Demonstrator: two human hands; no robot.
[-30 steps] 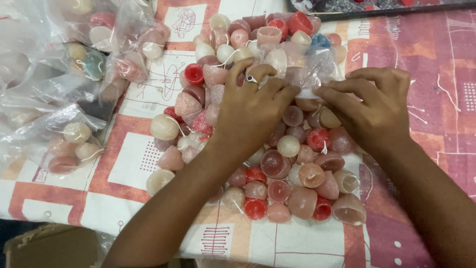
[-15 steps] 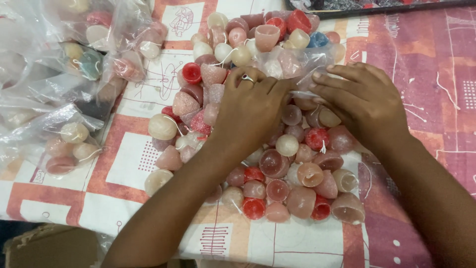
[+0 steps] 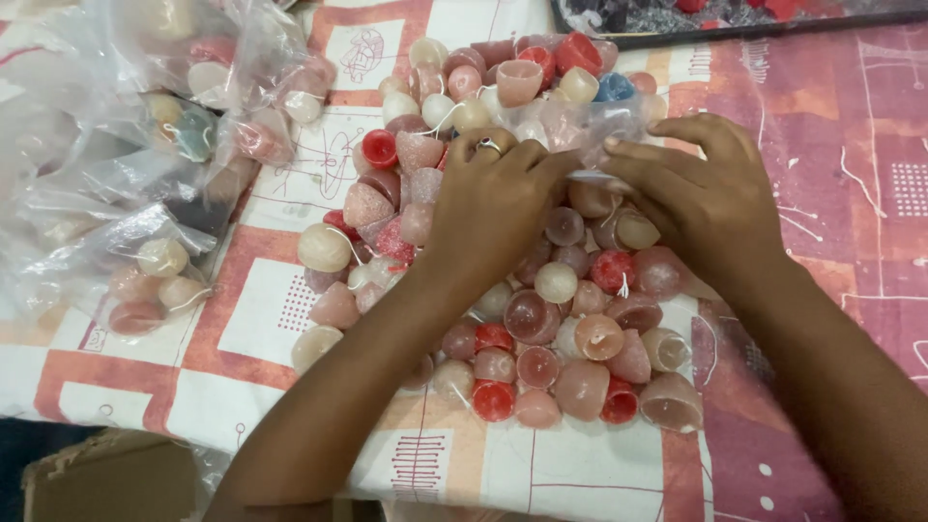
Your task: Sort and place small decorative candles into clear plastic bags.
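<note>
Left hand [image 3: 493, 208] and right hand [image 3: 701, 203] both pinching small clear bag [image 3: 590, 126]; thin plastic, likely to tear, spilling wax candles [image 3: 541, 319] across tabletop [image 3: 822, 126].

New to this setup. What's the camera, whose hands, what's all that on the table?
One head-worn camera looks down at the wearer's own bare hands; no machine. The left hand, wearing a ring, and the right hand pinch a small clear plastic bag between them. Under them lies a heap of small dome-shaped wax candles in pink, red and cream, with one blue one. The patterned red, pink and white tablecloth covers the table. Filled clear bags of candles sit at the left.
</note>
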